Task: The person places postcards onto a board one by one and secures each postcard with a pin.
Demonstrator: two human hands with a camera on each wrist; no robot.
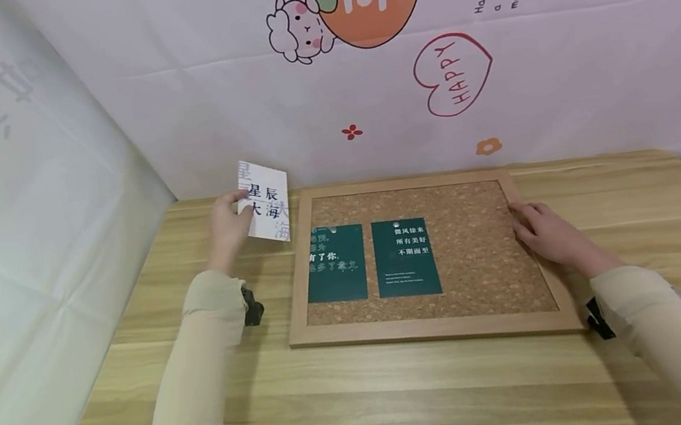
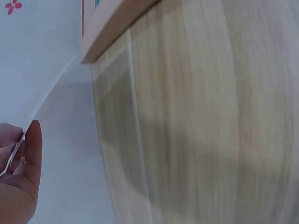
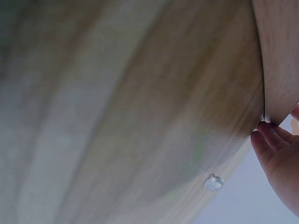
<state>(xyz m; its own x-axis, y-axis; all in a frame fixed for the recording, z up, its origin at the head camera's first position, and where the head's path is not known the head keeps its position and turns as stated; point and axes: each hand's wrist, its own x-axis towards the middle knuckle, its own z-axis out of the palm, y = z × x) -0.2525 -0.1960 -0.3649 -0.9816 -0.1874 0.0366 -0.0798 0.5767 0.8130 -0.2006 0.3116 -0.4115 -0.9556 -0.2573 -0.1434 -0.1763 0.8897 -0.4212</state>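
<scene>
Above the table's back left, my left hand (image 1: 230, 222) pinches a white card (image 1: 264, 206) printed with large dark and pale lilac characters. The left wrist view shows this card (image 2: 44, 95) edge-on and slightly bowed between thumb and fingers. A wood-framed cork board (image 1: 481, 257) lies on the table, and my right hand (image 1: 551, 235) grips its right side. Fingers (image 3: 268, 140) sit against the frame's outer edge in the right wrist view. Two dark green cards hang on the cork: a left card (image 1: 338, 283) and a middle card (image 1: 407, 276), each with a pin at its top.
On the wooden table (image 1: 358, 410), a clear push pin (image 3: 214, 183) lies near the edge in the right wrist view. A white printed backdrop (image 1: 217, 106) rises behind the board, with another white sheet (image 1: 39, 253) along the left side.
</scene>
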